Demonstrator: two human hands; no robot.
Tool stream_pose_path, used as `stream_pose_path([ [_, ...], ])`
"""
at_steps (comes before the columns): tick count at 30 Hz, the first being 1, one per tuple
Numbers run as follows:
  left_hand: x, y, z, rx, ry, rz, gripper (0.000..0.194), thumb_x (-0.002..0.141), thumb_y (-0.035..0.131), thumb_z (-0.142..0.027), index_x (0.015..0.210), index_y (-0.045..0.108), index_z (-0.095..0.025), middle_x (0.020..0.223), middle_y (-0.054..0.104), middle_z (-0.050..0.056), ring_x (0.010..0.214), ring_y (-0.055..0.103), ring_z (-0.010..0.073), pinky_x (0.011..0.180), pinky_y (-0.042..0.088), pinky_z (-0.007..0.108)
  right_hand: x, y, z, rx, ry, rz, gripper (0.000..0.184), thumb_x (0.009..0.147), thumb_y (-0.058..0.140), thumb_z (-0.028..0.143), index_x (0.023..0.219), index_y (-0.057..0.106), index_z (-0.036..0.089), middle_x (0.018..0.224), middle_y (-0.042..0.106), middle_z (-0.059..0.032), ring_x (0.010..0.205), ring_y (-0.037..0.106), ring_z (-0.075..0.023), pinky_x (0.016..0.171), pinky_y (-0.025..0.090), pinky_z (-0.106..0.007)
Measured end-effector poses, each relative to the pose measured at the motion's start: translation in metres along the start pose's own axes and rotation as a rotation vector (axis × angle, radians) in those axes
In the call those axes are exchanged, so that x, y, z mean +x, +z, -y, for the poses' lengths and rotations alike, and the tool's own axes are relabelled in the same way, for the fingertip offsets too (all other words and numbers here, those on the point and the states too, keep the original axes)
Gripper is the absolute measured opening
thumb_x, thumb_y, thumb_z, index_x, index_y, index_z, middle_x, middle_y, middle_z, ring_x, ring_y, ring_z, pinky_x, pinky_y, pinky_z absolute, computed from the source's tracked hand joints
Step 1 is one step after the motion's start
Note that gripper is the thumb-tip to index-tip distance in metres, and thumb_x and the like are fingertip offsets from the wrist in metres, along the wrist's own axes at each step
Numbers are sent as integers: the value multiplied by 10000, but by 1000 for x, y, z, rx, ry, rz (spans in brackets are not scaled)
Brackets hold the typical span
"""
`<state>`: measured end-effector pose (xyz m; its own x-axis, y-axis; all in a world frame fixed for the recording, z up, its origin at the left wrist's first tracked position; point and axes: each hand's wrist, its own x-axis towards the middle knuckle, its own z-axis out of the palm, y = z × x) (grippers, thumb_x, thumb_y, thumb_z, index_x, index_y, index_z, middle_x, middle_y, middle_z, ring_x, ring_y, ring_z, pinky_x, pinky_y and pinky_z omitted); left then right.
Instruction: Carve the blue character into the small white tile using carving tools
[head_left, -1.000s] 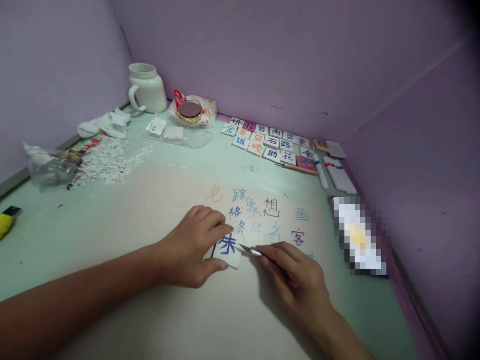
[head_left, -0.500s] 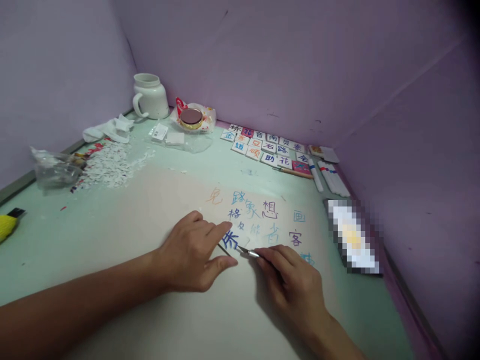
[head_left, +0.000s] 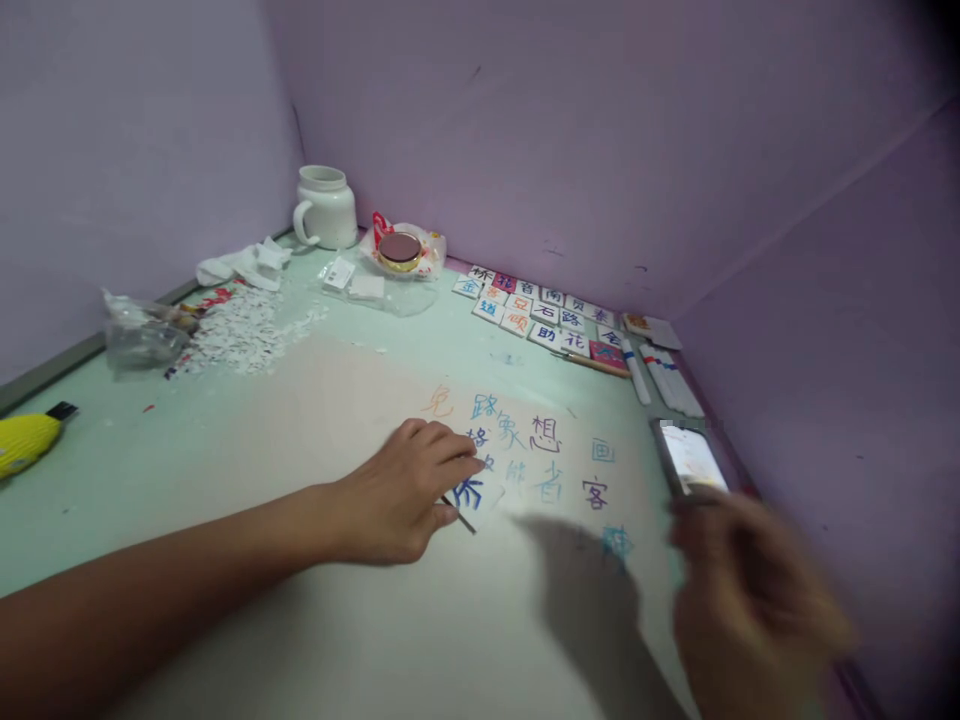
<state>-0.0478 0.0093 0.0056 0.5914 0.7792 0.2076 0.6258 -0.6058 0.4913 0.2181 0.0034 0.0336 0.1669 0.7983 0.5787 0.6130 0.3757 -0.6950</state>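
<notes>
My left hand (head_left: 416, 490) is closed on a small white tile (head_left: 487, 495) with a dark blue character, low over the paper. The tile's lower left edge is dark, and the fingers hide part of it. Far to the right, my right hand (head_left: 750, 600) is smeared by motion at the near end of a phone (head_left: 686, 458) with a lit screen. Whether it touches the phone, or still has the craft knife in it, I cannot make out. Characters in several colours cover the paper (head_left: 300, 420) around the left hand.
Rows of lettered tiles (head_left: 545, 311) lie at the back, with a wooden-handled tool (head_left: 600, 366) and several markers (head_left: 670, 380) beside them. White shavings (head_left: 244, 335), a plastic bag (head_left: 142, 335), a white mug (head_left: 328, 208), an ink pad (head_left: 400, 250) and a yellow-handled tool (head_left: 30, 440) are further left.
My right hand has left the tile and swung right to the phone. The knife that was at the tile no longer shows. My left hand stays on the tile; the view has shifted slightly.
</notes>
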Motion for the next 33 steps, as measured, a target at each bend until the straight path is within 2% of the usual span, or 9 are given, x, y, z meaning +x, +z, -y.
stream_pose_path([
  [1, 0, 0, 0, 7, -1, 5, 413, 830, 486, -154, 1243, 501, -156, 1257, 548, 136, 1140, 466, 307, 957, 361, 522, -3, 4, 1, -15, -146, 163, 131, 884, 560, 264, 921, 679, 306, 842, 654, -35, 734, 630, -200, 593, 469, -329],
  [3, 1, 0, 0, 23, 0, 15, 417, 826, 476, -137, 1242, 495, -162, 1263, 540, 137, 1150, 458, 309, 960, 360, 522, -11, 14, 1, -78, -395, 397, 205, 864, 549, 165, 997, 674, 257, 876, 675, -48, 731, 654, -171, 585, 489, -275],
  [5, 1, 0, -1, 35, 6, 16, 414, 823, 470, -127, 1235, 494, -160, 1263, 537, 142, 1151, 457, 309, 963, 361, 517, -19, 23, 1, -134, -480, 518, 229, 862, 530, 126, 1035, 653, 212, 819, 674, -40, 644, 640, -138, 530, 468, -235],
  [6, 1, 0, -1, 39, 9, 16, 411, 822, 468, -125, 1231, 495, -155, 1260, 537, 145, 1150, 459, 311, 963, 363, 514, -22, 25, 1, -156, -469, 543, 217, 866, 528, 130, 1034, 645, 203, 784, 670, -29, 608, 628, -129, 510, 454, -226],
  [10, 1, 0, -1, 48, 17, 13, 409, 819, 468, -132, 1227, 495, -144, 1258, 535, 158, 1140, 464, 323, 953, 370, 519, -28, 26, 2, -197, -371, 575, 175, 893, 500, 172, 976, 646, 222, 778, 682, -8, 625, 634, -131, 533, 438, -225],
  [16, 1, 1, 0, 41, 26, 7, 417, 816, 474, -131, 1232, 509, -120, 1242, 535, 172, 1138, 464, 331, 953, 366, 528, -31, 25, 6, -262, -449, 571, 210, 878, 471, 145, 955, 645, 235, 811, 700, 1, 637, 631, -139, 533, 395, -234],
  [25, 2, 0, 1, -9, 39, -34, 373, 825, 492, -163, 1194, 531, -123, 1156, 552, 159, 1069, 489, 305, 943, 388, 503, -36, 28, 3, -217, -390, 615, 193, 883, 470, 163, 938, 638, 241, 782, 683, 8, 626, 628, -144, 528, 380, -239],
  [33, 1, 0, 2, -21, 35, -46, 366, 829, 510, -180, 1191, 526, -131, 1147, 552, 155, 1056, 490, 300, 937, 399, 504, -35, 29, 2, -272, -389, 643, 200, 900, 460, 192, 919, 657, 227, 729, 656, -2, 581, 601, -139, 496, 360, -232],
])
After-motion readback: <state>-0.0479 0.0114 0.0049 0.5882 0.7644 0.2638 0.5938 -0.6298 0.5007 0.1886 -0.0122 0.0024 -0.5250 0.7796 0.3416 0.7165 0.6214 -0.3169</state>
